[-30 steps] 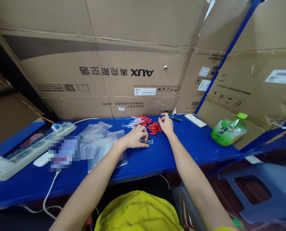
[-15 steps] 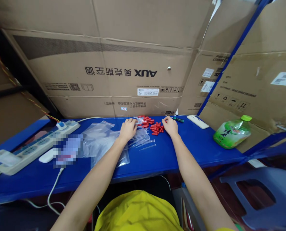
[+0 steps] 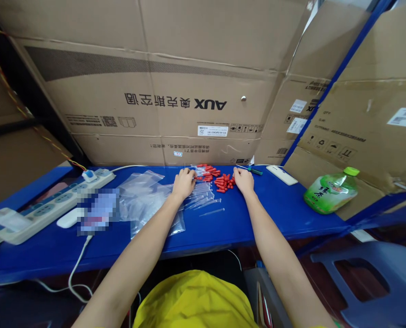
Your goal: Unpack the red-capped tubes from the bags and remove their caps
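Observation:
My left hand (image 3: 184, 182) rests on the blue shelf (image 3: 223, 225) with its fingers curled at the far end of a row of clear thin tubes (image 3: 203, 196), touching them. My right hand (image 3: 244, 180) lies beside a small heap of red caps (image 3: 223, 182), its fingers bent and pinched at the heap's right edge. More red-capped tubes (image 3: 208, 171) lie behind, near the cardboard wall. One clear tube (image 3: 212, 212) lies apart, closer to me.
Clear plastic bags (image 3: 144, 200) lie left of my left hand. A white power strip (image 3: 49, 207) with its cable sits at the far left. A green screwdriver (image 3: 254, 171), a white flat device (image 3: 281, 174) and a green drink bottle (image 3: 331, 191) lie to the right. Cardboard boxes (image 3: 175, 100) stand behind; a grey stool (image 3: 377, 278) lower right.
My left hand has moved from the near tubes forward to the far end of the tube row. My right hand has stayed by the red caps. The view has shifted slightly.

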{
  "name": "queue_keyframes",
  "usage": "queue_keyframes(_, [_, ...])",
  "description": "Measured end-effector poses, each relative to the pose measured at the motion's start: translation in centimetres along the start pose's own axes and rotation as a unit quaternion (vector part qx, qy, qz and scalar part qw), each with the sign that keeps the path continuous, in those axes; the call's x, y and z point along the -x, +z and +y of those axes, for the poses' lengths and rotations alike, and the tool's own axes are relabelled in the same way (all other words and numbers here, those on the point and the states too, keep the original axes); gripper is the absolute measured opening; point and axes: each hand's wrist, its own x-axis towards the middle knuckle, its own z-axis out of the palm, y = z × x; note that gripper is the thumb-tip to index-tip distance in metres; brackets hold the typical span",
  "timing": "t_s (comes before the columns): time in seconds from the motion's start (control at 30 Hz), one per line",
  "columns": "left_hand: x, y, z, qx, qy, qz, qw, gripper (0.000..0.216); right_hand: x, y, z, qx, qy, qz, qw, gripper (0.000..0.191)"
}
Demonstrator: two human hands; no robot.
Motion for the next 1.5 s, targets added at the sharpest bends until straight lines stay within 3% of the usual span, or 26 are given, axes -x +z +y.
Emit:
queue_keyframes(0.43, [-0.3, 0.1, -0.2, 0.011, 0.017, -0.019, 1.000, 0.016, -0.3, 0.2, 0.8, 0.013, 0.073, 0.025, 0.997, 0.039])
queue_keyframes(0.67, [0.2, -1.7, 1.3, 0.066, -0.003, 0.046, 0.997, 0.034, -0.3, 0.9, 1.5, -0.051, 0.183, 0.120, 0.974, 0.035])
queue_keyframes(0.83, [0.2, -1.4, 2.0, 0.110, 0.016, 0.022, 0.994, 0.032, -0.5, 1.0, 1.5, -0.081, 0.185, 0.120, 0.972, 0.043])
queue_keyframes(1.03, [0.0, -0.5, 2.1, 0.097, 0.057, -0.004, 0.994, 0.028, -0.1, 0.4, -0.3, -0.180, 0.066, 0.098, 0.977, 0.050])
queue_keyframes(1.17, [0.3, -0.7, 2.4, 0.090, 0.097, -0.019, 0.991, 0.031, 1.2, 0.2, -2.4, -0.153, -0.094, 0.055, 0.982, 0.041])
queue_keyframes(1.27, [0.6, -0.8, 2.7, 0.109, 0.148, -0.024, 0.983, 0.033, 2.4, 0.3, -3.9, -0.132, -0.221, -0.015, 0.966, 0.035])
queue_keyframes(1.37, [0.7, -0.8, 2.7, 0.106, 0.154, -0.024, 0.982, 0.037, 3.2, 0.5, -5.2, -0.077, -0.290, -0.062, 0.952, 0.032])
queue_keyframes(1.5, [0.7, -1.0, 2.2, 0.076, 0.129, -0.032, 0.988, 0.035, 3.7, 0.6, -6.0, -0.017, -0.347, -0.048, 0.937, 0.027])
